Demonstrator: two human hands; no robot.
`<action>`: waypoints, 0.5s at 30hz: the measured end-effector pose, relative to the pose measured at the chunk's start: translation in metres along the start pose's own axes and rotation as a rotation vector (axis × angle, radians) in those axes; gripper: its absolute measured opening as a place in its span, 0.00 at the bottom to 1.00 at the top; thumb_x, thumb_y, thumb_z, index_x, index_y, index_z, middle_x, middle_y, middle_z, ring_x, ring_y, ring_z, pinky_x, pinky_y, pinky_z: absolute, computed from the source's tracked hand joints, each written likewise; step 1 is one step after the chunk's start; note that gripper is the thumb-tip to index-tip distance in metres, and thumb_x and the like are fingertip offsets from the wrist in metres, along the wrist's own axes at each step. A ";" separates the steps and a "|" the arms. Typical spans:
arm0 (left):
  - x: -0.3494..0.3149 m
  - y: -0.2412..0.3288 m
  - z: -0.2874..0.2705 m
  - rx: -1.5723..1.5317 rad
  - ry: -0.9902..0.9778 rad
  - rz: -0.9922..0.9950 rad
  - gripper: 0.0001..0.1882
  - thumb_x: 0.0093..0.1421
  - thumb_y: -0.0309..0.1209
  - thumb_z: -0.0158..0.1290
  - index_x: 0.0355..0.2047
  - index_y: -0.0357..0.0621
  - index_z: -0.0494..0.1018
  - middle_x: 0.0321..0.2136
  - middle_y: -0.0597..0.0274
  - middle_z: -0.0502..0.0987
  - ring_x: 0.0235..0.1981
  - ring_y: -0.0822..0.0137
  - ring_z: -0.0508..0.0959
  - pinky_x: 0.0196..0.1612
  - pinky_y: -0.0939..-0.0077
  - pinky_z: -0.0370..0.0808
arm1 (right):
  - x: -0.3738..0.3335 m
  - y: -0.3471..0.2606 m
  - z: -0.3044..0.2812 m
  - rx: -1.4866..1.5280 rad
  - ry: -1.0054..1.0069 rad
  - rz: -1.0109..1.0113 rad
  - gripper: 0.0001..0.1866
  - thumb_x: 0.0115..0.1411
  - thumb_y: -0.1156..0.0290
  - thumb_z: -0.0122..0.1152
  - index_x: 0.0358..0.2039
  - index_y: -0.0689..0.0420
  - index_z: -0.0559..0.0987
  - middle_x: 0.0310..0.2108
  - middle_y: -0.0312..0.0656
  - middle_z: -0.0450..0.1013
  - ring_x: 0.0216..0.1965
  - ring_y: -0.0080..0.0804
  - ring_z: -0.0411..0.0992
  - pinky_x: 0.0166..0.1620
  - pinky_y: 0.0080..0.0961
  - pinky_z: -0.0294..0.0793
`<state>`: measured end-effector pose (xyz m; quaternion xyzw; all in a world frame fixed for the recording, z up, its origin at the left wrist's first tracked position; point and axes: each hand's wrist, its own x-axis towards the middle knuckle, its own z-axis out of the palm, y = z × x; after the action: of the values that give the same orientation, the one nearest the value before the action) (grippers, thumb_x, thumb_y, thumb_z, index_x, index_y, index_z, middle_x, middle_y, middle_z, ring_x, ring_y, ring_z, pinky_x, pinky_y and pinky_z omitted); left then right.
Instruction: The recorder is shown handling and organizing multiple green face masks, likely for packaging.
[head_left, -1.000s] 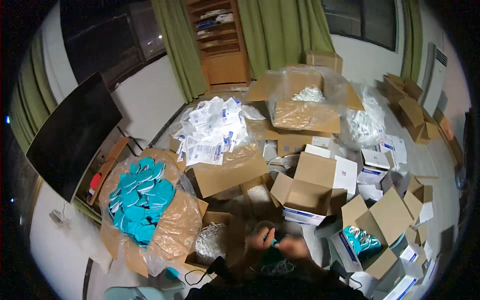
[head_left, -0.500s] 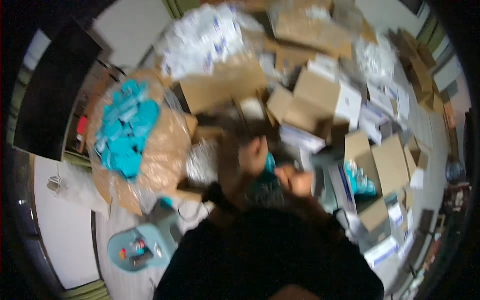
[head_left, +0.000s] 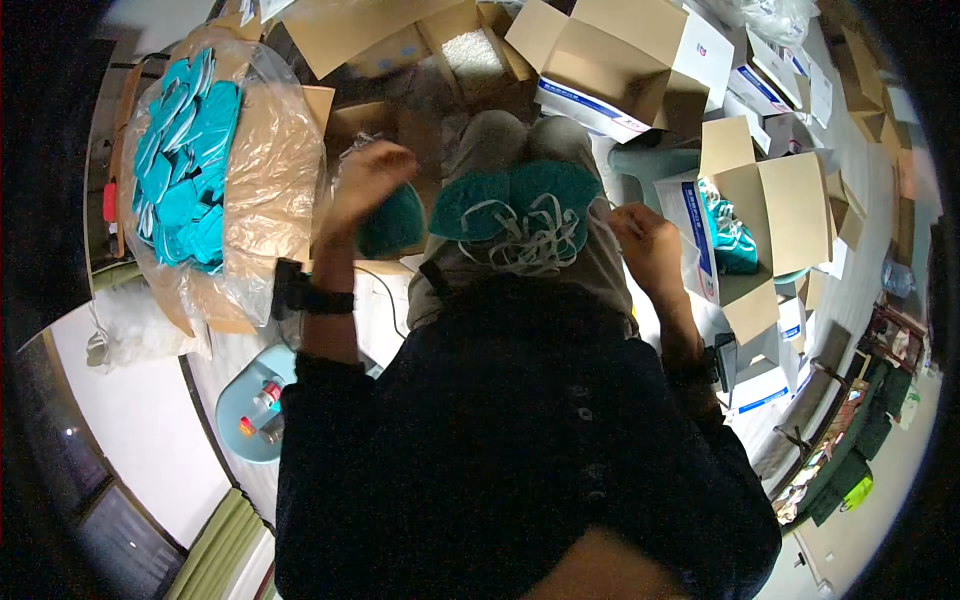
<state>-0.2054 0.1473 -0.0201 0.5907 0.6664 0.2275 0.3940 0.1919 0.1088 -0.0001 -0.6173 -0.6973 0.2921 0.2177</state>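
Note:
On my lap, over grey trousers, rest rounded teal pieces [head_left: 470, 205] with loose white straps [head_left: 530, 235] tangled on top; their exact kind is unclear. My left hand [head_left: 370, 182] is raised left of my knees, its fingers curled, and another rounded teal piece [head_left: 390, 225] hangs directly below it, apparently in its grip. To the right of my lap, my right hand [head_left: 648, 240] is closed with fingers pinched near a thin white strap end; what sits between them is too small to make out.
A plastic-lined carton [head_left: 270, 190] heaped with teal pieces [head_left: 185, 190] stands at left. An open carton [head_left: 795, 210] at right contains strapped teal pieces [head_left: 730, 230]. Beyond my knees lies another open box [head_left: 605, 75]. A blue-grey stool [head_left: 250, 440] holding small bottles is at lower left.
My hands, blurred and close together over my lap before, are now well apart, left hand to the left and right hand to the right. The view has tilted down, showing the pieces on my lap.

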 end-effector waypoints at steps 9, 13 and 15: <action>-0.037 0.012 0.048 0.053 -0.061 -0.039 0.17 0.48 0.35 0.65 0.36 0.40 0.78 0.29 0.58 0.79 0.30 0.70 0.76 0.36 0.75 0.73 | 0.019 -0.043 0.014 0.227 -0.107 0.051 0.09 0.54 0.76 0.64 0.36 0.63 0.77 0.32 0.43 0.76 0.33 0.24 0.74 0.34 0.20 0.73; -0.051 0.069 0.013 -0.330 -0.016 0.124 0.08 0.51 0.25 0.61 0.33 0.39 0.77 0.26 0.63 0.77 0.27 0.75 0.74 0.33 0.78 0.71 | 0.040 -0.066 0.021 0.778 -0.245 -0.058 0.23 0.53 0.80 0.64 0.51 0.61 0.72 0.45 0.40 0.70 0.38 0.20 0.71 0.39 0.14 0.71; -0.050 0.093 0.006 -0.243 0.016 0.290 0.06 0.53 0.22 0.59 0.32 0.39 0.77 0.26 0.65 0.76 0.28 0.76 0.73 0.32 0.80 0.70 | 0.048 -0.084 0.023 0.845 -0.259 -0.095 0.19 0.53 0.78 0.65 0.47 0.61 0.75 0.40 0.37 0.73 0.37 0.18 0.71 0.38 0.13 0.70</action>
<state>-0.1439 0.1165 0.0608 0.6269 0.5449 0.3653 0.4202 0.1088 0.1476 0.0370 -0.3996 -0.5658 0.6161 0.3751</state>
